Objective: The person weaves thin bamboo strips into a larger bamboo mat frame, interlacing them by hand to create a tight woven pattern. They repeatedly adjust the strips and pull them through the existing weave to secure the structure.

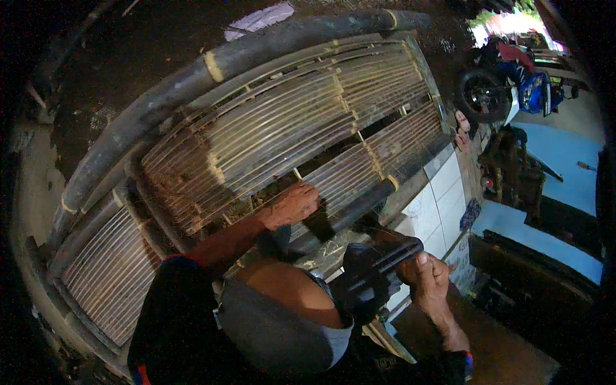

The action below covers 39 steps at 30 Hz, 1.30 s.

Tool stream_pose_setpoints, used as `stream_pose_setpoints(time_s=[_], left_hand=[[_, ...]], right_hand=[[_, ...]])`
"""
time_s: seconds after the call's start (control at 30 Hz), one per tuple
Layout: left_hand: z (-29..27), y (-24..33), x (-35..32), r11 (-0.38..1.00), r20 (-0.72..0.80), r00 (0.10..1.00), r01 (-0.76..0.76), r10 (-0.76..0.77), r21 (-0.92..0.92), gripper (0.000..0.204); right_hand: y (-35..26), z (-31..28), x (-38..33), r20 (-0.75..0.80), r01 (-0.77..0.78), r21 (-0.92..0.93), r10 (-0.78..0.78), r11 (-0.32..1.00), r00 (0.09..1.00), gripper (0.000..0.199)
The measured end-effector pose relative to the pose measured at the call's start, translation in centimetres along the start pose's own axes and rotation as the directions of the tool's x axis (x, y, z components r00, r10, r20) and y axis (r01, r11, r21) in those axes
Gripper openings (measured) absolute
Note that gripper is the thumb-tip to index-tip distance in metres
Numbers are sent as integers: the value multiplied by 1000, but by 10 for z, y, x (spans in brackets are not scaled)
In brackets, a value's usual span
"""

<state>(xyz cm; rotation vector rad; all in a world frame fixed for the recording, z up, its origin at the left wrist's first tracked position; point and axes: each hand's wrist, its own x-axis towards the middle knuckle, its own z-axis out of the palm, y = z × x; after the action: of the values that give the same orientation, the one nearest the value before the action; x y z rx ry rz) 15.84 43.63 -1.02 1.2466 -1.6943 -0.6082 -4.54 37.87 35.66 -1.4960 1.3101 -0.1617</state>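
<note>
My left hand [292, 205] is closed, its knuckles up, over the near edge of a bamboo slat panel [276, 122]. Whatever its fingers grip is hidden. A dark patch lies just below that hand; I cannot tell if it is a shadow or a thing. To the right, my right hand [428, 279] is closed with the thumb up, against a dark, striped thing [385, 266] too dim to name. The panel's thin slats run lengthwise, with paler cross bands and a gap along the middle.
Thick dark bamboo poles [173, 80] frame the panel. A second slatted section [109, 276] lies at lower left. White tiles [430, 205] border the right side. Beyond them stand a motorcycle [513, 86] and a blue wall [558, 167]. A pale sheet [260, 19] lies on the dark ground.
</note>
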Motion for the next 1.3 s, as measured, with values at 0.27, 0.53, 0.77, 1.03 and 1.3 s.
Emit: stream_pose_setpoints(time_s=[0.27, 0.53, 0.77, 1.03, 1.3], left_hand=[[-36, 26, 10, 995, 321, 947, 2, -34, 100, 24], [-40, 62, 30, 988, 334, 933, 150, -133, -27, 26], [-23, 54, 61, 973, 139, 963, 229, -232, 41, 20], [15, 21, 98, 908, -146, 900, 418, -411, 24, 40], [61, -2, 158, 714, -51, 713, 701, -700, -4, 58]], right_hand=[[202, -65, 63, -163, -137, -454, 69, 880, 984, 30], [223, -27, 221, -325, 85, -710, -432, 699, 841, 43], [256, -32, 294, -235, -30, -931, -532, 365, 813, 34], [152, -79, 226, -243, -12, 698, 252, 716, 937, 15], [-3, -112, 127, -112, -6, 484, 69, 875, 991, 24]])
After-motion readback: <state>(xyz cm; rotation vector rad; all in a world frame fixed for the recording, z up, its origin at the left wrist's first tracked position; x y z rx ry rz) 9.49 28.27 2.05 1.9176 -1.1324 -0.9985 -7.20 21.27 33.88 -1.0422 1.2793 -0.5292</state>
